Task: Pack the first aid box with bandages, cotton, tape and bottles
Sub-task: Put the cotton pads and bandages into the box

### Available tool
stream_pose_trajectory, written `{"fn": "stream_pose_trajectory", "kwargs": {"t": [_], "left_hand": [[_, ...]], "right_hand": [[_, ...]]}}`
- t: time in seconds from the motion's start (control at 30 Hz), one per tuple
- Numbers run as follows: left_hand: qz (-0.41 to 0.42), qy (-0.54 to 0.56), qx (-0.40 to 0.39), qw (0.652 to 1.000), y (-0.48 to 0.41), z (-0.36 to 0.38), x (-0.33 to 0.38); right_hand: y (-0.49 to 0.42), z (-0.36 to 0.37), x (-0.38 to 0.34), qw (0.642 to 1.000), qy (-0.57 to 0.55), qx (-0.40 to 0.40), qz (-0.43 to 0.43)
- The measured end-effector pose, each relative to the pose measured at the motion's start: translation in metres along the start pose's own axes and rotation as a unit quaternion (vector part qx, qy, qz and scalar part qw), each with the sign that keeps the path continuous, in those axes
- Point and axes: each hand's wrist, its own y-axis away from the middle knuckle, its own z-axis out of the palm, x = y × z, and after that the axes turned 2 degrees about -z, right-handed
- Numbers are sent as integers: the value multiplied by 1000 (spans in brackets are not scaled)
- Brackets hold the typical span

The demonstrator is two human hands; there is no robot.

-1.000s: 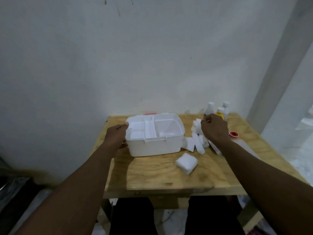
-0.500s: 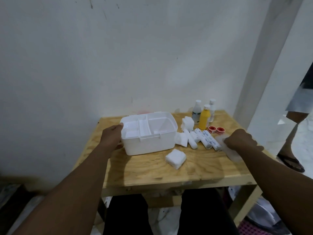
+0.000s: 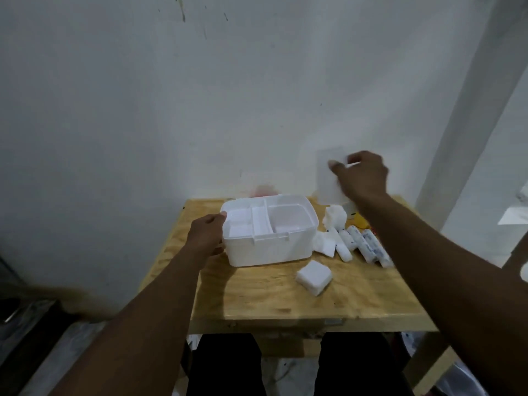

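The white first aid box stands open on the wooden table, its divided tray showing nothing inside. My left hand grips the box's left wall. My right hand is raised above the table's back right, holding a clear plastic bag with something white in it. To the right of the box lie several rolled bandages, a lump of cotton and flat gauze packs. A square gauze pad lies in front. A yellow bottle is mostly hidden behind my right arm.
The table stands against a white wall, with a pillar at the right. My legs in dark trousers are under its front edge. Dark clutter lies on the floor at the left.
My right hand picked the plastic bag up from the table's right side and lifted it up toward the back. My left hand stayed on the box.
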Motion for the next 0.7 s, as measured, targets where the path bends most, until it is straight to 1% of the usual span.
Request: {"fn": "stream_pose_trajectory", "kwargs": {"t": [0.03,0.07,0.13,0.2,0.37,0.5,0.7], "left_hand": [[0,-1,-1,1000,0,0,0],[1,0,-3,1000,0,0,0],[3,-2,-3,1000,1,0,0],[5,-6,-1,1000,1,1,0],[7,-16,4,1000,0,1,1],[3,-21,0,1000,-1,2,0],[0,-25,7,1000,-1,4,-1]], "right_hand": [[4,13,-6,1000,-9,-21,1],[9,26,-9,999,6,-46,-6],[19,45,-8,991,91,-96,-25],[25,60,-1,976,167,-136,-39],[36,89,8,923,296,-242,-43],[42,105,17,894,340,-289,-48],[36,105,8,857,367,-362,0]]}}
